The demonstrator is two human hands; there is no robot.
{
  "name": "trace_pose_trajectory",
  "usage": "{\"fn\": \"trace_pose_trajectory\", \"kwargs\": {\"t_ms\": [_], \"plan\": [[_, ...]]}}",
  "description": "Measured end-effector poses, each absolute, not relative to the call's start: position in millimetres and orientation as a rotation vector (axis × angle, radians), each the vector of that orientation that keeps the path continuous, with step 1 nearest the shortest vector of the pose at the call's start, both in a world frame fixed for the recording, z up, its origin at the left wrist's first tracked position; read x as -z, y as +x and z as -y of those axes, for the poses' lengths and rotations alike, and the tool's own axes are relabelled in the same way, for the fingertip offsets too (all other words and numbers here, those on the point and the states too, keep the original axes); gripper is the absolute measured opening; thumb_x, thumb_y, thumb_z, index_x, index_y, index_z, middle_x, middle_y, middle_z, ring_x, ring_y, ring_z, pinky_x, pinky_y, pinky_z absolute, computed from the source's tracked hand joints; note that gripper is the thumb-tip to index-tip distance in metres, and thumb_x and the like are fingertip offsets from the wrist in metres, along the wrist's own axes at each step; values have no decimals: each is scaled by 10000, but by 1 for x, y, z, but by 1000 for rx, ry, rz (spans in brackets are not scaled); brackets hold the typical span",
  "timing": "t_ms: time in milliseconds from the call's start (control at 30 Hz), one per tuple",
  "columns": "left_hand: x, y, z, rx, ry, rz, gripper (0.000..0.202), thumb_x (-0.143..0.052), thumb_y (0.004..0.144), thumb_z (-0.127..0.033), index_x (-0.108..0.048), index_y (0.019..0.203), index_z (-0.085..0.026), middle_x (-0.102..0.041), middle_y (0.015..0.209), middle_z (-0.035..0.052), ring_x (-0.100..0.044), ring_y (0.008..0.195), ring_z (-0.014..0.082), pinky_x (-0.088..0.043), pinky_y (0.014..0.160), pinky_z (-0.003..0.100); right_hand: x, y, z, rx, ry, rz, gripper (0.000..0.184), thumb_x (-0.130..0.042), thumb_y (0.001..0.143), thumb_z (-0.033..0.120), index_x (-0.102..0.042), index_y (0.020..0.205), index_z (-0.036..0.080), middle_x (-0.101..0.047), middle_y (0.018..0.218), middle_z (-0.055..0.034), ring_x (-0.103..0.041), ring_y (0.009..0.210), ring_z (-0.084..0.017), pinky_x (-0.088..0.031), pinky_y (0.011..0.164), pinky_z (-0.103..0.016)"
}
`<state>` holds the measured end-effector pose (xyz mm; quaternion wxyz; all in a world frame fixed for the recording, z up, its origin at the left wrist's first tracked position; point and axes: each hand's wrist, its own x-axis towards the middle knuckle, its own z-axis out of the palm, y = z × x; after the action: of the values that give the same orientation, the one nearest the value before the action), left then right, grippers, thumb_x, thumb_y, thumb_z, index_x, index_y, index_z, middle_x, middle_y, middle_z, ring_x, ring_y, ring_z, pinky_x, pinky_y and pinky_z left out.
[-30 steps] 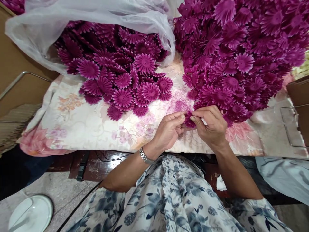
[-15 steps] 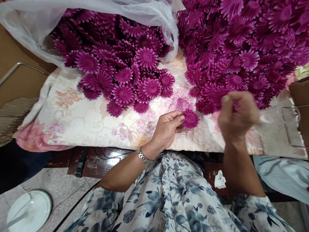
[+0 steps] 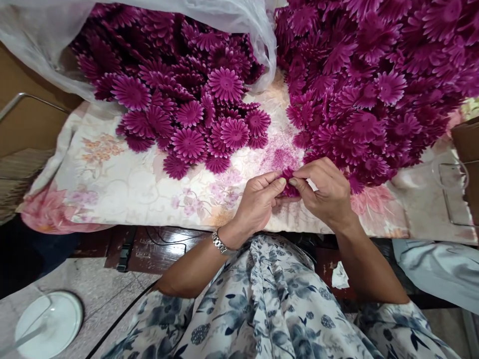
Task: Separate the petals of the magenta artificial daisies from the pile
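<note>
Since the earlier frame, the right hand [image 3: 326, 193] had swung back from the big heap [image 3: 374, 99] to meet the left hand [image 3: 257, 202]. Thumb and fingers of both pinched a purple flower [image 3: 288, 185], partly hidden between them, over the cloth [image 3: 149, 187], near some purple dust [image 3: 280, 157]. Another pile [image 3: 189, 114] spilled from the bag [image 3: 264, 47] onto the cloth, well apart from the hands.

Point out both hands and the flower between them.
Left hand [image 3: 259, 202], head view: middle of the hand.
Right hand [image 3: 325, 192], head view: back of the hand.
Purple flower [image 3: 289, 190], head view: exposed petals.
</note>
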<state>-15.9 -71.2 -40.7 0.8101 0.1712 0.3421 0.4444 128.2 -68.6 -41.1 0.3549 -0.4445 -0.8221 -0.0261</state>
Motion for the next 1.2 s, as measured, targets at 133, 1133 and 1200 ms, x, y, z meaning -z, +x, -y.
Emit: {"fn": "trace_pose_trajectory", "kwargs": {"t_ms": [133,1133,1200], "plan": [[43,-15,73,-951,407,-738,215,-797,593,-299,-682,664,-132,-624,611,-13,-587,596,95,-580,697,323,45,127,71,210,-1162,2094,64,-550,835,139,-533,808,195,-622,669,-18,-539,641,-141,-441,622,-281],[46,-19,75,-904,499,-808,308,-803,570,-356,-606,558,-119,-542,502,-37,-503,457,55,-570,563,266,40,136,69,301,-1221,2075,51,-567,826,138,-593,806,176,-649,680,-25,-560,644,-136,-450,625,-276],[44,-21,75,-884,494,-810,311,-806,561,-369,-620,574,-120,-562,504,-27,-544,469,79,-568,548,270,31,153,63,492,-1275,2005,47,-576,832,170,-611,801,172,-647,676,-25,-564,636,-131,-428,609,-274]]}}
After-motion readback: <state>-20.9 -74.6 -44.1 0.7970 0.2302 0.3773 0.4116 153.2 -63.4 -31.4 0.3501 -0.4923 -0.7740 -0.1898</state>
